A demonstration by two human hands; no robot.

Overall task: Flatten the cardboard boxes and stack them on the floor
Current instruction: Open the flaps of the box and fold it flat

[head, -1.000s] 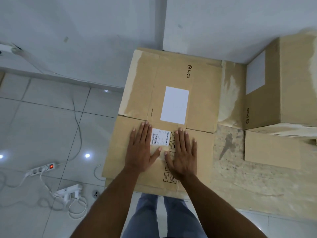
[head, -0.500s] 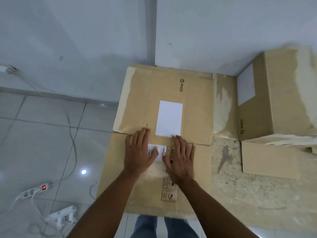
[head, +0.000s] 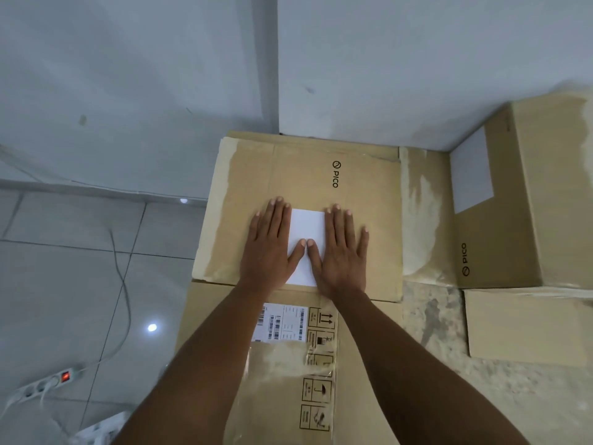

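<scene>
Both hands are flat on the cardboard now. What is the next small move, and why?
Probably lift both hands and turn to the upright box on the right. The left hand and right hand press open-palmed on the flattened box, which already looks flat, while the other one still stands unfolded.

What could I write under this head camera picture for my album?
Both hands, left hand and right hand, press flat on a flattened cardboard box, beside an unflattened box.

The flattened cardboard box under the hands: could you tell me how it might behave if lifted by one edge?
The flattened cardboard box would probably hinge and sag at its crease. Being thin, it is likely light. Its torn tape patches suggest a fairly grippy surface.
</scene>
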